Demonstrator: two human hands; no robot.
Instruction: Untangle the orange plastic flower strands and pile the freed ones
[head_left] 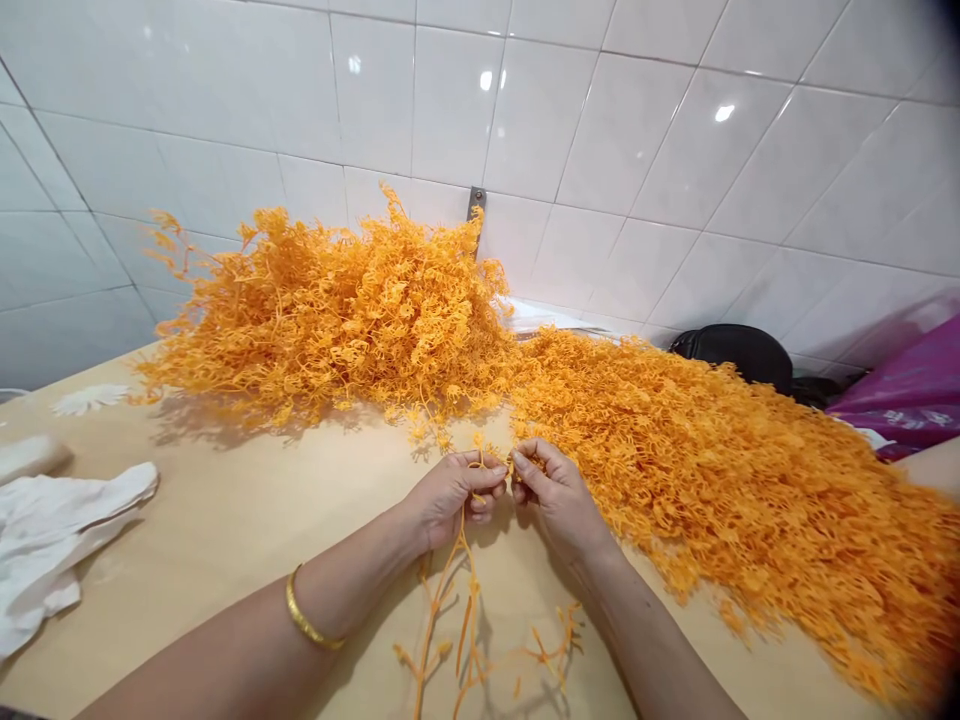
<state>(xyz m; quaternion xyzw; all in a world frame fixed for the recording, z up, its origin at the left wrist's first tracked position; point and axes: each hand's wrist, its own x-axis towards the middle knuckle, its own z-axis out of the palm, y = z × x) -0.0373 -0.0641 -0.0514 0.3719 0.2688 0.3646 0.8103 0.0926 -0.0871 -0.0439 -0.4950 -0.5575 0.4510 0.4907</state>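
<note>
Two bare forearms come in from the bottom edge and meet near the middle of a pale wooden table. A gold bangle circles the left wrist. The left hand and right hand sit knuckle to knuckle, almost touching. Each has its thumb and fingertips pressed together in a pinch on the top of an orange plastic sprig. The other fingers are curled in. The sprig's thin stalks trail down toward the viewer between the two arms and lie on the wood. To the left, well apart from the hands, a crumpled white cloth lies by the table's left edge. A wide stretch of open wood runs between it and the left forearm. Just beside the right hand a long low heap of orange foliage begins. It spreads to the right border of the view and covers that side of the table. Beyond the hands a taller mound of orange foliage rises, with a narrow strip of wood between it and the fingers. At the far left is a small white flower piece. Behind the low heap are a black bag and a magenta plastic bag. A white tiled wall closes off the back.
</note>
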